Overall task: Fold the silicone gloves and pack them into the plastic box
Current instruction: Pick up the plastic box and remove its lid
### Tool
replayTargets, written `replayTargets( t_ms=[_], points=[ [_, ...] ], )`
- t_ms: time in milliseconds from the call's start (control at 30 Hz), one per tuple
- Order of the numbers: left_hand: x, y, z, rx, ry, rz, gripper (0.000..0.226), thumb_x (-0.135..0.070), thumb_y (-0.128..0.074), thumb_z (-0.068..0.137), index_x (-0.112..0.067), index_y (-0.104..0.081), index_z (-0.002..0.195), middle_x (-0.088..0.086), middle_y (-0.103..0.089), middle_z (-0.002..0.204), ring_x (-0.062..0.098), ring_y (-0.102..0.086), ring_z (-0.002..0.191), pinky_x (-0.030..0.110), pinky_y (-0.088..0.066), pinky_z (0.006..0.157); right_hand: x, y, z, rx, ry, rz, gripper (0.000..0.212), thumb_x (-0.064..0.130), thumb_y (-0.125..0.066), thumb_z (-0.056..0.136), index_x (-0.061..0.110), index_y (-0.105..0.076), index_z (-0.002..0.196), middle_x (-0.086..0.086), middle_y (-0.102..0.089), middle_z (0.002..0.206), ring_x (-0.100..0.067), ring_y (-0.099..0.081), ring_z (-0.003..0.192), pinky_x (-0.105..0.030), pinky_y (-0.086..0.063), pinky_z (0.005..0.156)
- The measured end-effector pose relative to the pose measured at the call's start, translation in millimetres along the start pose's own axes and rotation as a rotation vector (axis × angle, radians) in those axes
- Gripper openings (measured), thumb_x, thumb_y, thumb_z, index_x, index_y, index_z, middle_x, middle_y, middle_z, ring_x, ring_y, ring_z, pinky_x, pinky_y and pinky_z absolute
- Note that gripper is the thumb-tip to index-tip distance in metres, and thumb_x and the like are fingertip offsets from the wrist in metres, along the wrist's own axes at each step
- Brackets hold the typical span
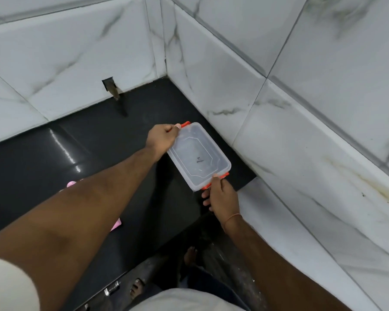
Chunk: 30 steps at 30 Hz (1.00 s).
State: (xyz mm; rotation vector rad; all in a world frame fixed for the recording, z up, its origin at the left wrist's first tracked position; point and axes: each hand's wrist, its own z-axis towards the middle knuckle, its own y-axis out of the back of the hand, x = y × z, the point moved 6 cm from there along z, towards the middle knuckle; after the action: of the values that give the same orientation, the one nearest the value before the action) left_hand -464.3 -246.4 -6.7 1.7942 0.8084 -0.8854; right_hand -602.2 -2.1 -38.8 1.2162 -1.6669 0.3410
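Plastic box (198,156) lidded, over black counter (88,140); left hand (163,136), right hand (222,196) grip orange end latches.

Both bare arms reach forward toward one o'clock. The left hand (162,136) pinches with curled fingers (177,126); the right hand (222,196) pinches likewise, nearer the body.

- glossy black stone counter (94,149) set into a corner of white marble-look tiled walls (211,70)
- clear plastic box (198,156) with orange clips seen over the counter near the right wall; contact with the surface cannot be told
- pink items (71,184) partly hidden by the left forearm, lying on the counter
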Motion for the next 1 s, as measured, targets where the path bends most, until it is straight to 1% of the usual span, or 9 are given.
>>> replayTargets(
  t_ms=[133, 233, 300, 433, 600, 700, 767, 867, 1000],
  points=[
    [11, 8, -6, -0.035, 0.025, 0.019, 0.062, -0.045, -0.061, 0.109, 0.013, -0.066, 0.088, 0.011, -0.061, 0.079, 0.025, -0.057, 0.073, 0.036, -0.047, 0.07, -10, -15, -7, 0.051, -0.008, 0.06, 0.056, 0.067, -0.034, 0.091, 0.024, -0.07, 0.092, 0.001, -0.079, 0.079, -0.011, -0.072, 0.063, -0.029, -0.056, 0.063],
    [22, 19, -12, -0.118, 0.063, -0.066, 0.056, -0.044, -0.062, 0.109, -0.003, -0.059, 0.071, 0.008, -0.054, 0.072, 0.022, -0.052, 0.068, 0.036, -0.044, 0.068, -15, -24, -17, 0.092, -0.004, 0.128, 0.044, 0.05, -0.033, 0.104, 0.025, -0.069, 0.098, 0.0, -0.08, 0.084, -0.013, -0.074, 0.068, -0.023, -0.057, 0.062],
    [31, 26, -16, -0.139, 0.116, -0.141, 0.048, -0.045, -0.062, 0.11, -0.008, -0.064, 0.078, 0.012, -0.058, 0.078, 0.026, -0.057, 0.074, 0.041, -0.052, 0.071, -18, -29, -24, 0.111, 0.004, 0.151, 0.041, 0.042, -0.031, 0.109, 0.025, -0.069, 0.103, -0.001, -0.081, 0.087, -0.015, -0.076, 0.073, -0.024, -0.06, 0.066],
    [46, 35, -27, -0.134, 0.186, -0.246, 0.053, -0.044, -0.059, 0.111, 0.007, -0.075, 0.105, 0.021, -0.072, 0.095, 0.028, -0.068, 0.087, 0.05, -0.064, 0.095, -23, -39, -36, 0.235, -0.07, 0.22, 0.045, 0.037, -0.03, 0.111, 0.016, -0.07, 0.118, -0.006, -0.083, 0.098, -0.024, -0.078, 0.084, -0.037, -0.065, 0.079],
    [45, 46, -54, -0.267, 0.193, -0.34, 0.044, -0.044, -0.047, 0.115, -0.009, -0.065, 0.135, 0.0, -0.068, 0.107, 0.015, -0.069, 0.098, 0.028, -0.054, 0.075, -33, -34, -48, 0.366, -0.185, 0.061, 0.048, 0.047, -0.035, 0.114, 0.019, -0.074, 0.113, -0.002, -0.084, 0.098, -0.024, -0.076, 0.082, -0.041, -0.062, 0.08],
    [55, 48, -93, -0.362, 0.195, -0.42, 0.05, -0.035, -0.051, 0.114, -0.017, -0.048, 0.16, 0.002, -0.055, 0.154, 0.021, -0.058, 0.141, 0.032, -0.049, 0.109, -42, 0, -42, 0.165, -0.143, -0.028, 0.037, 0.049, -0.048, 0.11, 0.022, -0.073, 0.107, -0.002, -0.081, 0.087, -0.022, -0.073, 0.078, -0.038, -0.06, 0.073],
    [68, 41, -125, -0.362, 0.242, -0.496, 0.058, -0.03, -0.054, 0.112, -0.018, -0.04, 0.167, 0.002, -0.041, 0.17, 0.021, -0.046, 0.154, 0.031, -0.038, 0.119, -37, 27, -33, -0.02, -0.05, -0.043, 0.031, 0.045, -0.052, 0.109, 0.022, -0.072, 0.101, -0.002, -0.078, 0.087, -0.024, -0.073, 0.085, -0.042, -0.062, 0.077],
    [83, 21, -170, -0.268, 0.352, -0.642, 0.056, -0.027, -0.053, 0.115, -0.023, -0.037, 0.168, -0.001, -0.044, 0.171, 0.022, -0.047, 0.154, 0.048, -0.042, 0.127, -12, 49, -14, -0.163, 0.098, -0.076, 0.022, 0.041, -0.055, 0.108, 0.025, -0.07, 0.107, 0.001, -0.076, 0.1, -0.024, -0.072, 0.098, -0.053, -0.059, 0.097],
    [77, 4, -204, -0.177, 0.383, -0.811, 0.042, -0.027, -0.051, 0.117, -0.026, -0.049, 0.159, -0.005, -0.064, 0.153, 0.021, -0.064, 0.139, 0.057, -0.054, 0.115, 38, 34, 17, -0.094, 0.208, -0.11, 0.031, 0.045, -0.054, 0.106, 0.025, -0.072, 0.122, 0.003, -0.075, 0.117, -0.02, -0.07, 0.111, -0.045, -0.056, 0.104]
  ],
)
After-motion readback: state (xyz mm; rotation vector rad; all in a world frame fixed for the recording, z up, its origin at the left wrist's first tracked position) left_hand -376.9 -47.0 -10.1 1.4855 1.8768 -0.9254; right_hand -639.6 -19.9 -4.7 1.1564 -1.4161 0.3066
